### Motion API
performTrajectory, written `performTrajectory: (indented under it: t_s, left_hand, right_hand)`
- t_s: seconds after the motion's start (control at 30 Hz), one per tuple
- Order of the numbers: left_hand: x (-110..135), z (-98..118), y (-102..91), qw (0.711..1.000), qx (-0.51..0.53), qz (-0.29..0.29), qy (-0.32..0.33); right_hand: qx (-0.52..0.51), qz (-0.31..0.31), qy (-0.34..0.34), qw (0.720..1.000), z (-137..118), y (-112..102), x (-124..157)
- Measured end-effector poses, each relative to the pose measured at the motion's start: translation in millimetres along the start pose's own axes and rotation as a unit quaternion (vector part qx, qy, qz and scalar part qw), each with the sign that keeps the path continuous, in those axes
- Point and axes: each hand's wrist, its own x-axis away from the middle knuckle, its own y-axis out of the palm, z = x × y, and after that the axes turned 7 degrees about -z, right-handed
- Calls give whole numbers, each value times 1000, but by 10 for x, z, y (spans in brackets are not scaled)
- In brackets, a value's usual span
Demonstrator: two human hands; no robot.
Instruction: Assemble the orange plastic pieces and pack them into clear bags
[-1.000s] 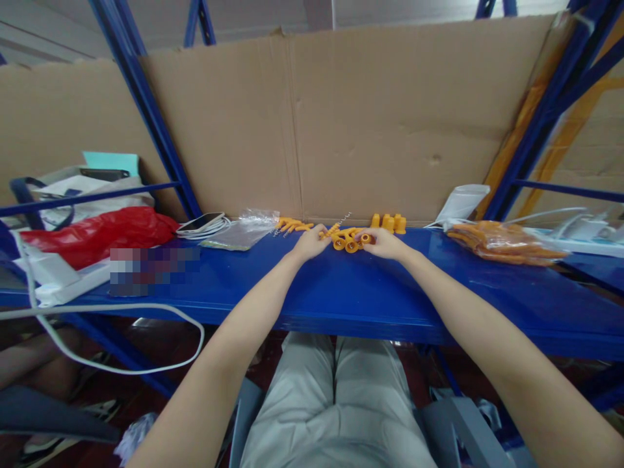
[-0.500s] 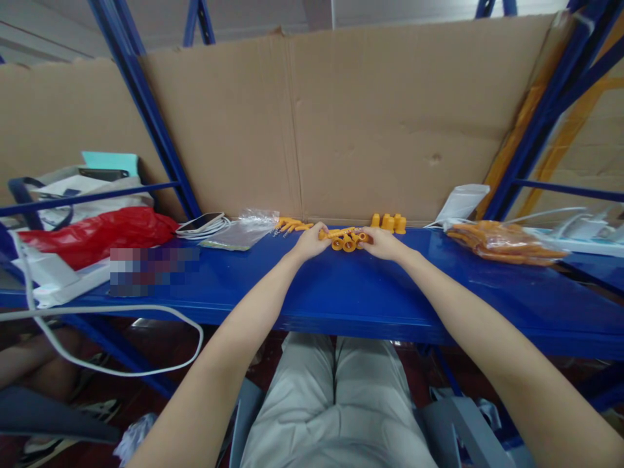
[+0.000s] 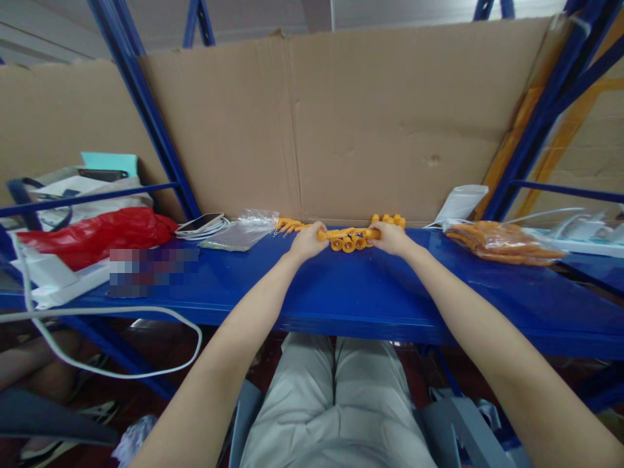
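Both my hands rest on the blue metal shelf [image 3: 341,292] near its back edge. My left hand [image 3: 306,242] and my right hand [image 3: 390,238] are closed on the two ends of an orange plastic piece [image 3: 347,238] with several small orange round caps hanging along it. Behind my right hand stands a row of orange plastic caps [image 3: 389,220]. A cluster of small orange pins [image 3: 291,225] lies just left of my left hand.
A clear plastic bag [image 3: 244,229], a phone [image 3: 199,223] on white cable and a red bag [image 3: 97,235] lie to the left. A bag of orange parts [image 3: 502,242] and a white pouch [image 3: 461,203] sit right. Cardboard [image 3: 390,123] backs the shelf; a white cable [image 3: 121,338] droops below.
My hands have moved slightly apart and toward the back of the shelf, and the orange piece now lies stretched straight between them.
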Motion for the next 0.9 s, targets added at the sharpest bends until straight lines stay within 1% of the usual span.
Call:
performTrajectory:
  t_s: [0.33,0.47,0.63,0.77,0.9]
  left_hand:
    - [8,2,21,1000,1,-6,21]
    - [21,21,17,1000,-5,-7,12]
    - [27,37,13,1000,2,-7,9]
    - [38,63,8,1000,11,-11,-4]
    - [47,90,-13,1000,-4,-20,-8]
  right_hand:
    - [2,1,-25,1000,10,-1,15]
    - [4,13,-36,999,59,22,1]
    - [20,19,-33,999,105,38,4]
    - [9,24,-40,999,72,29,10]
    - [-9,36,-70,997,21,35,-5]
